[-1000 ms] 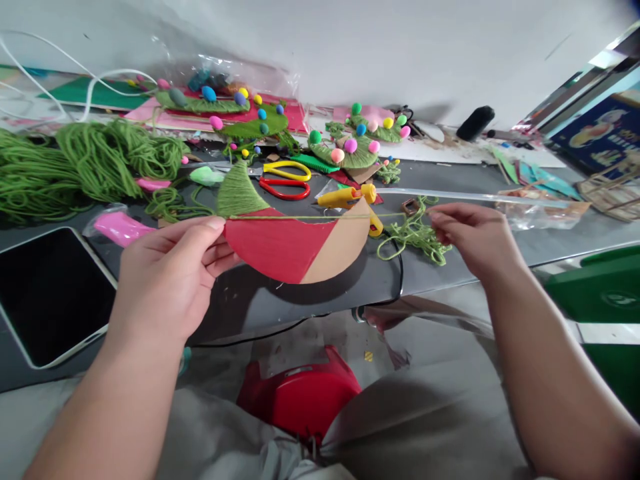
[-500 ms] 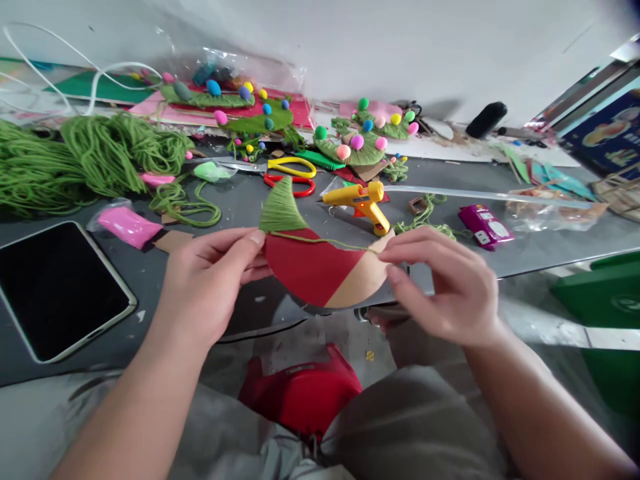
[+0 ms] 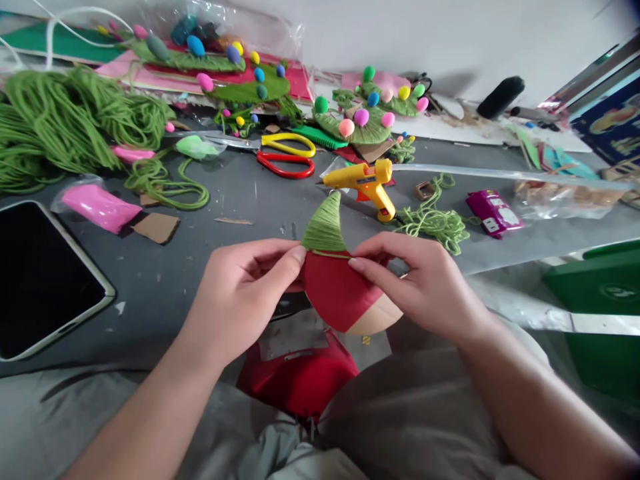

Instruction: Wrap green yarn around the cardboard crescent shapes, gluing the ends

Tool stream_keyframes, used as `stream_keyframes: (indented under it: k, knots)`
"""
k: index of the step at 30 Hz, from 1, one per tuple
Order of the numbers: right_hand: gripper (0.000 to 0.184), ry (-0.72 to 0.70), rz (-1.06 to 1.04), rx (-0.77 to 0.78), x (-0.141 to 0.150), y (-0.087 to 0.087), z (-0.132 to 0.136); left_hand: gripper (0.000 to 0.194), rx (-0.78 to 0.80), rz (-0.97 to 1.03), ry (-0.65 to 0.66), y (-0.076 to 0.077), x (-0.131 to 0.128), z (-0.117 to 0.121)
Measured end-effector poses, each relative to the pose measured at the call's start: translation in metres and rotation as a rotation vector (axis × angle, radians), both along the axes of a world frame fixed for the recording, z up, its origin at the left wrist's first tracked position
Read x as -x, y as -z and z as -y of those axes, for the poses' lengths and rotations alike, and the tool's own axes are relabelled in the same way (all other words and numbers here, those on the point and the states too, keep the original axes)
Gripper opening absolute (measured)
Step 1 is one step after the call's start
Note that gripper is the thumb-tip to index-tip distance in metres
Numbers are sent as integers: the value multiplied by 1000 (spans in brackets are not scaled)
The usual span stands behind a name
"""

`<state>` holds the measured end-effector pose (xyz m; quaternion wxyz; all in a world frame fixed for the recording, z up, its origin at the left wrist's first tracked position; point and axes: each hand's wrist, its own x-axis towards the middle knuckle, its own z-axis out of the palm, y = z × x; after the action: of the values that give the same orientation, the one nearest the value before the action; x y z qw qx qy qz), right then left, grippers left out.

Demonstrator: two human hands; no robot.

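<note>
A curved cardboard cutout [image 3: 337, 293], red with a bare tan end, is held up just past the table's front edge. Green yarn [image 3: 324, 227] is wound closely round its pointed top. My left hand [image 3: 250, 287] pinches the cutout's left edge just below the wound part. At the opposite edge, my right hand [image 3: 415, 280] has thumb and finger closed on the yarn strand [image 3: 330, 255], which crosses the red face. Whether it grips the card too is hidden. Beyond the cutout lies a yellow glue gun [image 3: 363, 180], with scissors [image 3: 287, 155] to its left.
A large hank of green yarn [image 3: 75, 127], a pink packet [image 3: 100, 205] and a tablet [image 3: 45, 280] lie at left. Yarn-wrapped shapes with pompoms [image 3: 367, 130] stand at the back. Loose yarn [image 3: 435, 223] and a purple packet [image 3: 494, 212] lie at right. Below is a red stool [image 3: 300, 377].
My right hand has come left toward my left hand, bringing the strand across close under the wound part. The cutout has turned more upright and shifted right.
</note>
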<state>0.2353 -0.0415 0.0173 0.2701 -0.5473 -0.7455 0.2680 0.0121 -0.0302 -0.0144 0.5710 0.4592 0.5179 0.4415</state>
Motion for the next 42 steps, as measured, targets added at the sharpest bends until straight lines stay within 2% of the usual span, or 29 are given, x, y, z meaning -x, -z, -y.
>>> stream_keyframes:
  k: [4, 8, 12, 15, 23, 29, 34, 42]
  knots:
    - [7, 2, 5, -16, -1, 2, 2, 17, 16, -13, 15, 3, -4, 2]
    - [3, 63, -91, 68, 0, 6, 4, 16, 44, 4, 14, 4, -8, 3]
    - [16, 138, -264, 156, 2, 9, 4, 16, 59, -19, -13, 4, -10, 3]
    - [26, 149, -311, 205, 5, 11, 4, 16, 43, -47, -14, 4, -10, 3]
    - [22, 208, -331, 253, 14, 11, 4, 18, -16, -96, 33, 5, -11, 4]
    - [18, 107, -265, 295, 9, 6, 4, 19, -84, -169, 11, 1, -6, -1]
    - [17, -37, -221, 418, -1, -1, 1, 21, -114, -210, 50, -2, 2, -4]
    - [17, -75, -323, 575, -5, -1, -3, 26, -113, -273, 159, -6, 8, -3]
